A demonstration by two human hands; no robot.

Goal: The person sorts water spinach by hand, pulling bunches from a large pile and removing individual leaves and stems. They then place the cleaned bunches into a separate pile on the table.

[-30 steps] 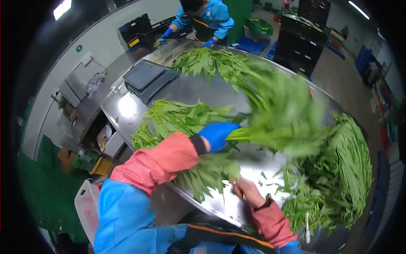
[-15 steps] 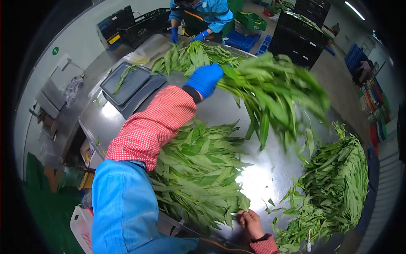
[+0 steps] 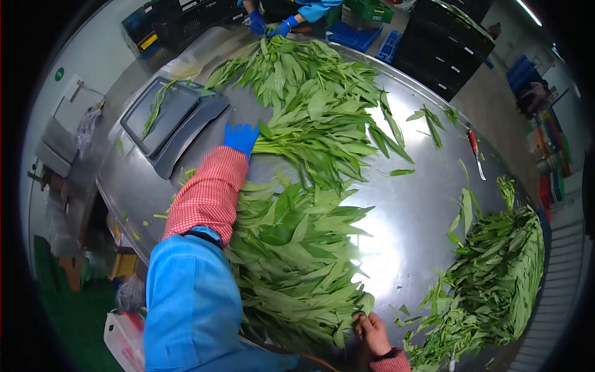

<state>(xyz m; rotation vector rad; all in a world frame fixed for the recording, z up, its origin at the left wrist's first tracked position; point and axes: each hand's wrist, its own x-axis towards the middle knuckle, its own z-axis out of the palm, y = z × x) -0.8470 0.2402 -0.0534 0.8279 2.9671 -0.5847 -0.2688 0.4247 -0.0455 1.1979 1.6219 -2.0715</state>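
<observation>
My left hand (image 3: 240, 139), in a blue glove, is closed round the stem ends of a bunch of leafy greens (image 3: 310, 149), which looks like water spinach. The bunch lies on the metal table with its leaves pointing right. Nearer me is a broad pile of the same greens (image 3: 297, 248), just below my left hand. My bare right hand (image 3: 373, 333) is at the pile's lower right corner, fingertips pinched on a leaf (image 3: 367, 302). Part of the fingers is in shadow.
A heap of greens (image 3: 502, 279) lies at the right of the metal table (image 3: 409, 229). A knife (image 3: 475, 154) rests near the right edge, a grey scale (image 3: 167, 124) at the left. Across the table, a co-worker's blue-gloved hands (image 3: 282, 26) hold more greens (image 3: 297, 68). Black crates (image 3: 443, 53) stand behind.
My left hand has swung the bunch left and down onto the table, beside the near pile. My right hand stays at the pile's corner. The view has shifted slightly.
</observation>
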